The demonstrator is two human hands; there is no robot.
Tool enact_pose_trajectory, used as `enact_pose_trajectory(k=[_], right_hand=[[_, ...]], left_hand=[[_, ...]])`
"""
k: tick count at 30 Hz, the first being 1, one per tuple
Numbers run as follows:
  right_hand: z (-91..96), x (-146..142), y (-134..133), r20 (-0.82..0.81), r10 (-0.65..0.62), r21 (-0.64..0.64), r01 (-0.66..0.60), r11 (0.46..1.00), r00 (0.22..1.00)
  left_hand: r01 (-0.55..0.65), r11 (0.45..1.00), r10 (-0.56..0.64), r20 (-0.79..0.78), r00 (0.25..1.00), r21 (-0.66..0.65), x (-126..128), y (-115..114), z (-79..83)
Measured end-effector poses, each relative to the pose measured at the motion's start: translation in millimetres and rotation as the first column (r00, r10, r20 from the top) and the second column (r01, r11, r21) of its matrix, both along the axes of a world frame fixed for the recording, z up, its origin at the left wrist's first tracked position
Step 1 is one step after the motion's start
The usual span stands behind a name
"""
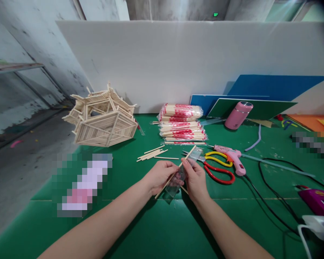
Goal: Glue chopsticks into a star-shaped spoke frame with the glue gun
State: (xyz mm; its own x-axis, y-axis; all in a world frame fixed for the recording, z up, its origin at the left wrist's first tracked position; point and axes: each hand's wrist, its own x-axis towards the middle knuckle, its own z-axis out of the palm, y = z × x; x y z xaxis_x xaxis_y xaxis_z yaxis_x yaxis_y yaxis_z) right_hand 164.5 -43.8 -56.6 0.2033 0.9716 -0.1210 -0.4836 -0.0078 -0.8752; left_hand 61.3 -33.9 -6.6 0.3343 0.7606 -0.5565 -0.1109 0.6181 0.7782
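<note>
On the green worktop (153, 233), a model of wooden sticks (105, 127) stands left of plastic-wrapped stick bundles (182, 127); scissors (201, 158) lie open, right of centre. Nearer the person, the left hand (162, 178) and right hand (196, 178) meet at a clear plastic piece (172, 187), fingers of both pinching one thin wooden stick (189, 153) slantwise across it.

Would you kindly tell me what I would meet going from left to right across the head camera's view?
Wooden stick structure → left hand → right hand → pink bottle → purple device.
</note>
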Motion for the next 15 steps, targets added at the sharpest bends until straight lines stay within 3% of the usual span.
enact_pose_trajectory(k=[15], right_hand=[[1.6,-0.3,0.2,-0.027,0.001,-0.023,-0.001,1.000,1.000]], left_hand=[[-0.002,1.000,0.002,-0.011,1.000,0.008,1.2,-0.5,0.2]])
